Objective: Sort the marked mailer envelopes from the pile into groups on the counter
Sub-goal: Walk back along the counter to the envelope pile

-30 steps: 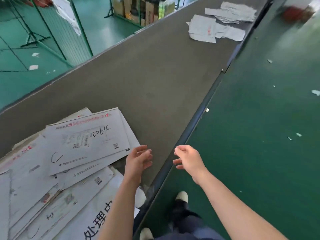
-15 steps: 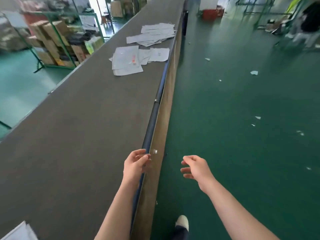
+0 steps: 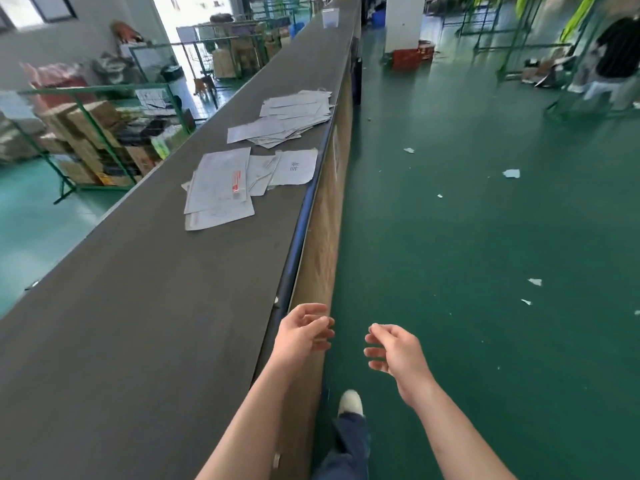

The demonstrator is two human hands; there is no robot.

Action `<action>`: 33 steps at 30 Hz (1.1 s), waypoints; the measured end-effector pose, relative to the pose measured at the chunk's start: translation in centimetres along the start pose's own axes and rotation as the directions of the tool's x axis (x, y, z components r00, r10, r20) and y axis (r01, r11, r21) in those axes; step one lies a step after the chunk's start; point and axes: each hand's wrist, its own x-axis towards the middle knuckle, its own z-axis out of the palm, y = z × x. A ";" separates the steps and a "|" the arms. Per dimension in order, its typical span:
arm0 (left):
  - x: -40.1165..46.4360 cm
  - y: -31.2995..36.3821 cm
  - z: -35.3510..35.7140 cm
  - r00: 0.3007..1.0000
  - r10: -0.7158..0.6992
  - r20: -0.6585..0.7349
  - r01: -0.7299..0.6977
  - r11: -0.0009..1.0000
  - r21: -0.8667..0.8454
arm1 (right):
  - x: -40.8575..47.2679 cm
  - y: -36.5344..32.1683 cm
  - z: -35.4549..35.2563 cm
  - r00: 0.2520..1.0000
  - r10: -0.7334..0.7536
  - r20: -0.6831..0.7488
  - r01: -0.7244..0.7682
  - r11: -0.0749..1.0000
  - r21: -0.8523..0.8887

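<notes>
Your left hand (image 3: pixel 302 332) and right hand (image 3: pixel 394 348) are empty, fingers loosely apart. The mailer envelopes (image 3: pixel 221 188) look light, thin, slippery; pinch one by its edge.

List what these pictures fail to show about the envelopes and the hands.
- Head view: marks on the near group of envelopes are too small and blurred to read.
- Head view: how many envelopes the far group holds; they overlap and hide each other.
- Head view: the unsorted pile is outside the frame.
- Head view: the palms of the left hand and right hand are partly turned away; nothing shows in either.
</notes>
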 end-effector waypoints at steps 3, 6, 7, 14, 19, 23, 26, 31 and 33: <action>8.5 1.3 0.3 0.999 -0.021 -0.042 0.019 0.999 -0.044 | 7.8 -3.4 1.6 0.998 0.049 0.036 -0.049 0.999 -0.007; 17.3 4.5 0.8 0.994 -0.043 -0.100 0.031 0.992 -0.121 | 15.4 -9.8 3.0 0.986 0.107 0.127 -0.103 0.994 -0.033; 20.1 5.9 1.2 0.992 -0.052 -0.111 0.035 0.989 -0.144 | 17.8 -12.6 3.3 0.987 0.097 0.132 -0.091 0.995 -0.049; 34.7 15.5 6.0 0.999 -0.022 -0.046 0.015 0.987 -0.159 | 30.8 -29.0 3.1 0.983 -0.122 0.137 0.114 0.991 0.066; 44.0 17.5 9.7 0.998 -0.061 -0.014 0.059 0.994 -0.097 | 39.4 -32.4 1.4 0.983 -0.131 0.128 0.126 0.991 0.042; 53.3 18.6 14.4 0.993 -0.111 0.032 0.110 0.993 0.042 | 48.6 -35.0 -1.4 0.984 -0.133 0.118 0.132 0.991 0.015; 61.7 21.2 20.2 0.990 -0.133 0.050 0.124 0.981 0.149 | 57.2 -39.4 -4.0 0.983 -0.156 0.100 0.154 0.988 0.021; 72.6 28.2 26.3 0.995 -0.079 0.066 0.062 0.971 0.230 | 68.2 -47.9 -6.1 0.983 -0.157 0.101 0.162 0.986 -0.049; 76.2 31.2 26.6 0.998 -0.060 0.013 0.056 0.974 0.220 | 71.7 -51.2 -6.2 0.981 -0.171 0.097 0.178 0.982 -0.070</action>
